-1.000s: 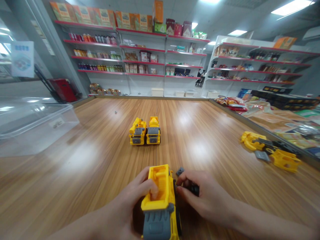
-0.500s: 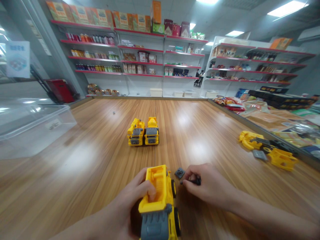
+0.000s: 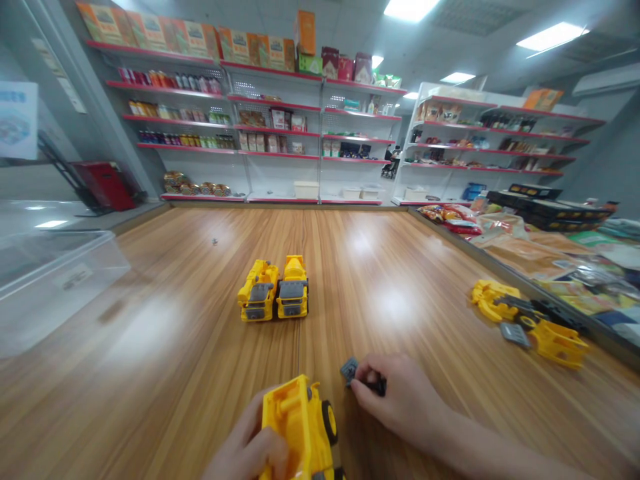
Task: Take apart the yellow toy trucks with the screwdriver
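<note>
My left hand [image 3: 250, 450] is closed round a yellow toy dump truck [image 3: 299, 427] at the bottom edge of the view, tipped to the right with one black wheel showing. My right hand [image 3: 395, 399] rests on the wooden table [image 3: 175, 347] just right of the truck, fingers pinched on a small black part [image 3: 376, 385]. A small grey piece [image 3: 349, 370] lies at its fingertips. Two finished yellow toy trucks [image 3: 274, 290] stand side by side further up the table.
A pile of loose yellow and grey toy parts [image 3: 530, 320] lies at the right. A clear plastic bin [image 3: 45, 280] stands at the left. Packaged goods cover a neighbouring surface [image 3: 550, 247] on the right. Shop shelves [image 3: 280, 120] line the back wall.
The view has lifted, so the hands and truck sit lower in the picture. The truck has tilted right in my left hand. My right hand has drawn away from it with the black part.
</note>
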Demonstrator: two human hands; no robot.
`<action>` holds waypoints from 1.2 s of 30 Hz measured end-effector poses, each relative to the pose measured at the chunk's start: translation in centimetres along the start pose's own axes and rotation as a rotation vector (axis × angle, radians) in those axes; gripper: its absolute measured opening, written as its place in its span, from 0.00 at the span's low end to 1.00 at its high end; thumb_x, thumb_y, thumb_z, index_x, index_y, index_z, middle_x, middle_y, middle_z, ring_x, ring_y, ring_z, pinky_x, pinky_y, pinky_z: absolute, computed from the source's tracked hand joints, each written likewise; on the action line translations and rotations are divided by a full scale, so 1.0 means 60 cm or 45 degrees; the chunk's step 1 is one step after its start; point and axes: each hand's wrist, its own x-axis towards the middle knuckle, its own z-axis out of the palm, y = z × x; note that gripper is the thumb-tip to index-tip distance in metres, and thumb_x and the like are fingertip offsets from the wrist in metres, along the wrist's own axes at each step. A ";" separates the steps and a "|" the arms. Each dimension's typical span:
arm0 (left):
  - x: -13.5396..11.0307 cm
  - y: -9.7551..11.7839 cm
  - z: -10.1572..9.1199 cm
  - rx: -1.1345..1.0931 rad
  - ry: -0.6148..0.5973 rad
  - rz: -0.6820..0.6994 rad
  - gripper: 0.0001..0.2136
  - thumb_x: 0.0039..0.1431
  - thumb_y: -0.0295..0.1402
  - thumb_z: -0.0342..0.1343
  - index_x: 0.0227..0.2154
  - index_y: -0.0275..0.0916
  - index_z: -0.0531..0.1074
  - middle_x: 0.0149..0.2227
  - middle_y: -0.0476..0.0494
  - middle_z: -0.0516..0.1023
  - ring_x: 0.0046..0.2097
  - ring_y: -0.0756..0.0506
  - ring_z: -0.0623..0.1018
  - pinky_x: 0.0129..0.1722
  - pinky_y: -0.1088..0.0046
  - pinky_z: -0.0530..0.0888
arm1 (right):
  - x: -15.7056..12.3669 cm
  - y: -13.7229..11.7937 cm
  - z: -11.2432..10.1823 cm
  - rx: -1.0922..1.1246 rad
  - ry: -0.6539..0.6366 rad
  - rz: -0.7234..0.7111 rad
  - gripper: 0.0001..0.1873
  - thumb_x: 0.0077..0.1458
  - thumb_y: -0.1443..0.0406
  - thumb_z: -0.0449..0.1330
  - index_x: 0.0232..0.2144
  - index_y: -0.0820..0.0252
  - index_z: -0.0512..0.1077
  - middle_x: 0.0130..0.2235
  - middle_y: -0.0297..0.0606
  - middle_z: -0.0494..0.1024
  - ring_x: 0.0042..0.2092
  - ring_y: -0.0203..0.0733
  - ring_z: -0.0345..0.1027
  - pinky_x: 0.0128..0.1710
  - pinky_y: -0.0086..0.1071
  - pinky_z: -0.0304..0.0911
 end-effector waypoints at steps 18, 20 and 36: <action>0.063 0.100 0.013 0.717 -0.293 0.726 0.25 0.36 0.37 0.68 0.39 0.43 0.65 0.46 0.42 0.64 0.46 0.38 0.70 0.46 0.62 0.70 | 0.052 0.004 -0.004 0.156 0.155 -0.324 0.13 0.59 0.65 0.51 0.24 0.60 0.67 0.22 0.32 0.66 0.25 0.34 0.58 0.26 0.29 0.51; 0.064 0.103 0.017 0.471 -0.269 0.666 0.25 0.36 0.39 0.69 0.38 0.43 0.66 0.43 0.43 0.66 0.42 0.40 0.73 0.39 0.66 0.73 | 0.053 0.005 -0.004 0.201 0.156 -0.368 0.12 0.59 0.64 0.50 0.25 0.60 0.68 0.24 0.33 0.67 0.26 0.36 0.59 0.28 0.30 0.54; -0.040 0.085 0.055 0.337 -0.112 0.601 0.22 0.38 0.38 0.73 0.36 0.48 0.68 0.49 0.42 0.71 0.43 0.38 0.77 0.34 0.65 0.78 | -0.025 -0.072 -0.023 0.296 -0.065 -0.077 0.12 0.58 0.60 0.62 0.44 0.55 0.73 0.26 0.29 0.74 0.27 0.36 0.66 0.28 0.29 0.59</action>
